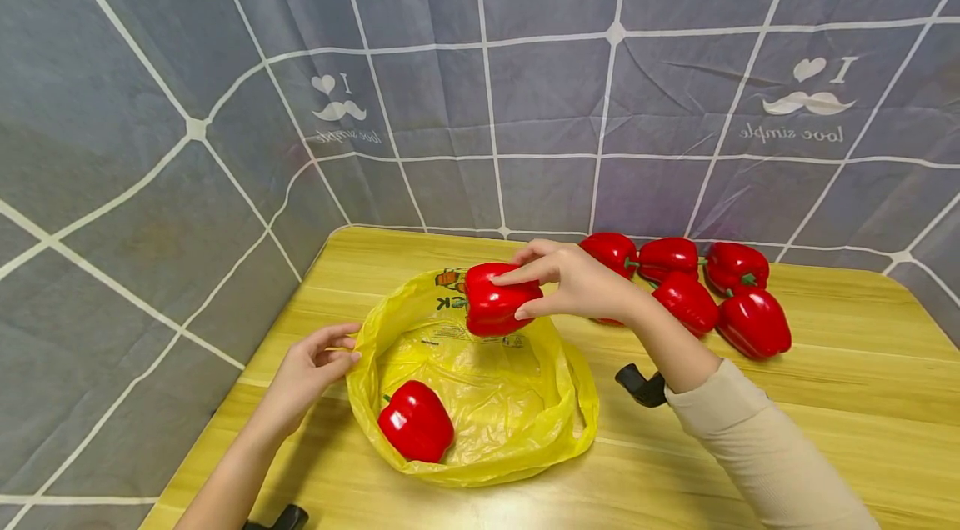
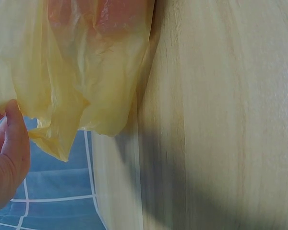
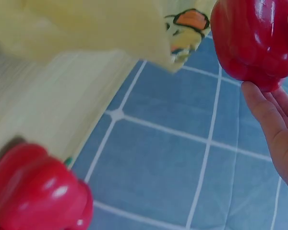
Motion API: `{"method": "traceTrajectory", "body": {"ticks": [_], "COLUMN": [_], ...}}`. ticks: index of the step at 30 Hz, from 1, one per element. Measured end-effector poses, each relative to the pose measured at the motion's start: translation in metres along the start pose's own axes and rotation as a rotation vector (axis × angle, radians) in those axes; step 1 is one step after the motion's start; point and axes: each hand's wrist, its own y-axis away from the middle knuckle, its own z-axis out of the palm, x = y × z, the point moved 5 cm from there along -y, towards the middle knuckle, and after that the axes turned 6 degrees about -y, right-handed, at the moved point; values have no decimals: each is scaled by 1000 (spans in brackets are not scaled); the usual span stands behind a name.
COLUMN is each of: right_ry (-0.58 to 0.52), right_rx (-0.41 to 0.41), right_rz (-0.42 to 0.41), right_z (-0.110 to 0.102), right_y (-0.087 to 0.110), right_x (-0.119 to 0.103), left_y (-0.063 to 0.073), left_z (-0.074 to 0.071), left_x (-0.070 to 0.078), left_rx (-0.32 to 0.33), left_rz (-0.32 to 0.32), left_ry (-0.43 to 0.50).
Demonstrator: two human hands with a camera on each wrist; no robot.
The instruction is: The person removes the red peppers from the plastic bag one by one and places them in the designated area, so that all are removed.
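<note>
My right hand (image 1: 573, 280) grips a red bell pepper (image 1: 491, 309) over the far side of an open yellow plastic bag (image 1: 570, 430). In the right wrist view the same bell pepper (image 3: 259, 43) shows between the thumb and fingers. At the bag's left rim, my left hand (image 1: 307, 372) pinches the plastic between thumb and fingers. The left wrist view shows that hand (image 2: 9, 153) at the edge of the translucent bag (image 2: 105, 81). Another red bell pepper (image 1: 416, 422) lies inside the bag at its near left.
Several more red bell peppers (image 1: 753, 323) lie on the wooden table (image 1: 847, 397) at the back right, partly behind the right arm. A grey tile-patterned cloth (image 1: 555, 97) hangs behind and to the left. Black straps (image 1: 641, 387) show by both wrists.
</note>
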Motion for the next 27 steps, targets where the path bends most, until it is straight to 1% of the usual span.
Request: {"method": "traceTrajectory", "body": {"ticks": [2, 6, 17, 23, 27], "right_ry": [42, 92, 108, 171, 184], "right_rx": [19, 54, 137, 201, 221], "right_rz": [-13, -17, 45, 24, 18], "right_z": [-6, -15, -26, -33, -37], "right_y": [8, 24, 70, 93, 105], "right_x": [1, 6, 34, 42, 46], "left_y": [0, 1, 1, 0, -1], "left_z": [0, 0, 1, 1, 2], "left_x": [0, 1, -1, -1, 0], "left_rx": [1, 3, -3, 2, 0], "left_rz": [1, 4, -13, -16, -11], "left_ry": [-4, -5, -19, -27, -24]}}
